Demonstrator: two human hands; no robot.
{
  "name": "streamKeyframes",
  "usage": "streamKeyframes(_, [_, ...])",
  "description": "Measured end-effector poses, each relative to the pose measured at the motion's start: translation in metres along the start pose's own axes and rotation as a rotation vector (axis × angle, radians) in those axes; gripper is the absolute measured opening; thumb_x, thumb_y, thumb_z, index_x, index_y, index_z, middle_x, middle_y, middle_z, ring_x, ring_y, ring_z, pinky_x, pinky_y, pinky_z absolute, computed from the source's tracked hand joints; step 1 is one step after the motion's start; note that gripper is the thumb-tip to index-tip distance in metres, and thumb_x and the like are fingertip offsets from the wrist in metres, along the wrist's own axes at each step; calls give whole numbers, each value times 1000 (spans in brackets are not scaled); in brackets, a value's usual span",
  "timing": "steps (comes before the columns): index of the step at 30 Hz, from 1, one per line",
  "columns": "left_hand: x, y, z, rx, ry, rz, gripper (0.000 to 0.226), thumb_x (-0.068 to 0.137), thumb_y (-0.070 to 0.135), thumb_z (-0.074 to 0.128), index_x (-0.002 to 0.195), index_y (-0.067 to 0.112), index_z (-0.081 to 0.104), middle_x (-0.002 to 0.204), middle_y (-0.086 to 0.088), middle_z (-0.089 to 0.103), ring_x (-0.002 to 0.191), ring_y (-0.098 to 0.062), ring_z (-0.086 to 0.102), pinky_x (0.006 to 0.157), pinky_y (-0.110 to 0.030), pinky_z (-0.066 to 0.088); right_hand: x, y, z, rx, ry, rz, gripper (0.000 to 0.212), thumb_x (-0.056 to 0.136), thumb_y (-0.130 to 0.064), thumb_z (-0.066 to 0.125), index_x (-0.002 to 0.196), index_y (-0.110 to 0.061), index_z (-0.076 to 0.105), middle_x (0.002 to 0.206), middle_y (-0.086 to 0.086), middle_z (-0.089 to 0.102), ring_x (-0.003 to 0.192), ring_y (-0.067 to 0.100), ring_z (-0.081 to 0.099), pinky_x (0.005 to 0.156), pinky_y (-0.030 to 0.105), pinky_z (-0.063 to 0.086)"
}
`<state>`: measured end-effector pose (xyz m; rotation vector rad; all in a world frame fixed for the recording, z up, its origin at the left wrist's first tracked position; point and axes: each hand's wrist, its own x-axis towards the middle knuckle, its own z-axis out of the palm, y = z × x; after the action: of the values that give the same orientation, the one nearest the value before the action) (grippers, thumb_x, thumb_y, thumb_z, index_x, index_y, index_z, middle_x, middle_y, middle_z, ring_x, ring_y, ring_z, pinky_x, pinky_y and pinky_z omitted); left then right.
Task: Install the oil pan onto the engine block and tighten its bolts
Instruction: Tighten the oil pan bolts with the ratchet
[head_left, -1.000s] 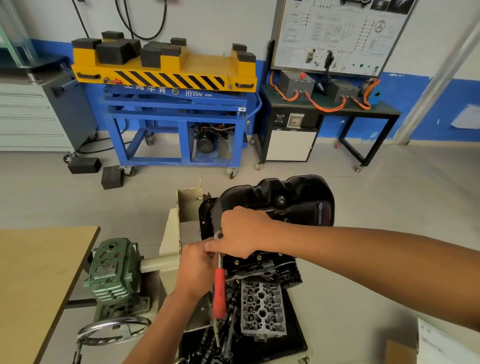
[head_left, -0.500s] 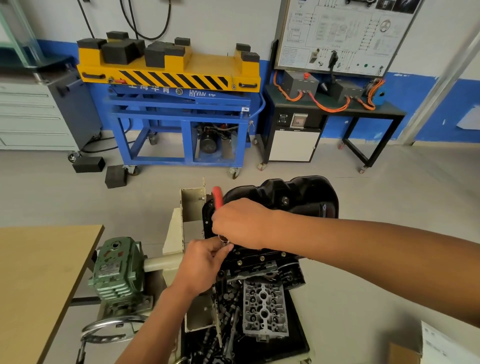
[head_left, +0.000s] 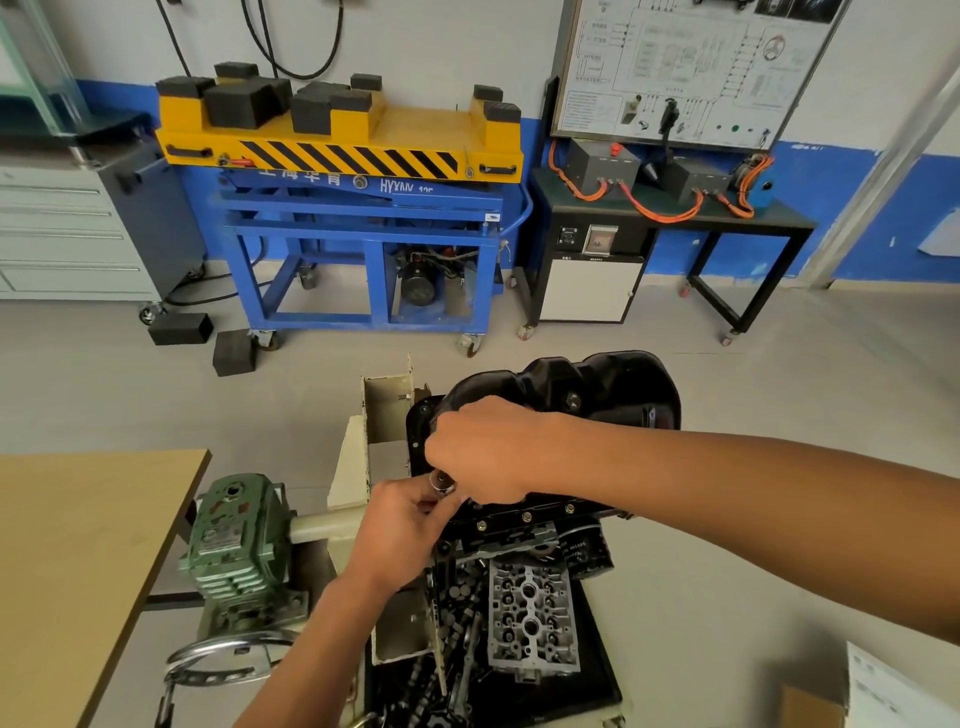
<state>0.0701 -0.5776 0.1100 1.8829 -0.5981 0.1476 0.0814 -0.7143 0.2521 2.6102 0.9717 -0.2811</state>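
Black steel oil pan (head_left: 597, 395) sits on the engine block (head_left: 524, 538), with bolt tightening under way at its near-left corner.

The pan lies beyond and beneath both hands, its flange flat on the block, which is carried by a cream stand (head_left: 353, 467) left of the hands. The right hand (head_left: 483, 447) is fisted over the upper part of a chrome socket tool (head_left: 441, 484), whose handle is hidden. The left hand (head_left: 410, 519), just below, pinches the tool's tip, seemingly steadying it on a corner bolt. Three bolts (head_left: 526, 517) show along the flange just right of the left hand. The socket likely needs to seat squarely before turning, then move along the flange.
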Motion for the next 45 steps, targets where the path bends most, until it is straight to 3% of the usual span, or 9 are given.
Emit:
streamKeyframes(5, [2,-4,1,-48,27,-1,64,83,60,63,75,-3,73,68,-22,67,54,-25,53,56,-51,50,2,-1,15,298,-52,201,40,91,-33,66,62,-12,49,59,6,62,46,19,57,40,26,31])
streamKeyframes(8, [1,-6,2,-8,66,12,59,85,54,64,64,-1,68,55,-12,61,48,-34,47,46,-42,44,1,-2,19,362,-41,215,45,94,-40,63,61,-13,48,57,6,63,45,19,59,40,24,31])
streamKeyframes(12, [4,-6,2,24,91,2,58,88,45,64,51,3,50,46,-5,40,46,-9,27,43,-31,26,-3,-1,26,148,97,125,38,97,-40,59,70,-16,47,65,-2,44,57,19,51,46,30,31])
streamKeyframes(17, [4,-10,2,40,-14,26,51,92,35,66,54,4,52,46,-4,40,45,-23,28,44,-35,30,-1,16,29,-140,187,-220,41,101,-49,42,126,-19,53,120,0,57,106,21,57,76,37,49])
streamKeyframes(20, [4,-11,-2,24,-30,18,45,92,34,67,53,16,56,45,5,40,46,-8,24,45,-25,25,3,27,32,-276,238,-381,46,103,-51,35,136,-21,46,137,-5,50,120,16,50,86,31,43])
streamKeyframes(26, [4,-13,-4,-26,-54,30,47,94,42,63,68,3,65,54,-12,50,52,-30,35,48,-39,32,5,35,40,-388,373,-395,52,103,-58,28,109,-17,60,96,-3,66,88,19,61,76,32,41])
streamKeyframes(31, [3,-9,-1,-2,-36,72,37,96,37,65,65,16,65,52,-1,40,51,-9,25,48,-26,25,-1,29,59,-387,621,-263,47,97,-58,47,86,-17,67,69,-4,64,61,16,60,63,29,43])
streamKeyframes(33, [3,-7,-1,12,-18,78,37,94,33,66,60,33,53,51,7,36,49,-6,25,47,-17,21,-3,23,66,-356,695,-211,45,95,-56,55,83,-15,67,65,-3,62,56,17,58,59,29,44])
streamKeyframes(45, [4,-7,1,-8,-62,39,36,93,21,64,62,35,52,52,13,43,50,-4,32,49,-22,27,-16,10,72,-169,687,3,42,92,-54,62,94,-12,69,77,0,67,71,20,61,67,33,45])
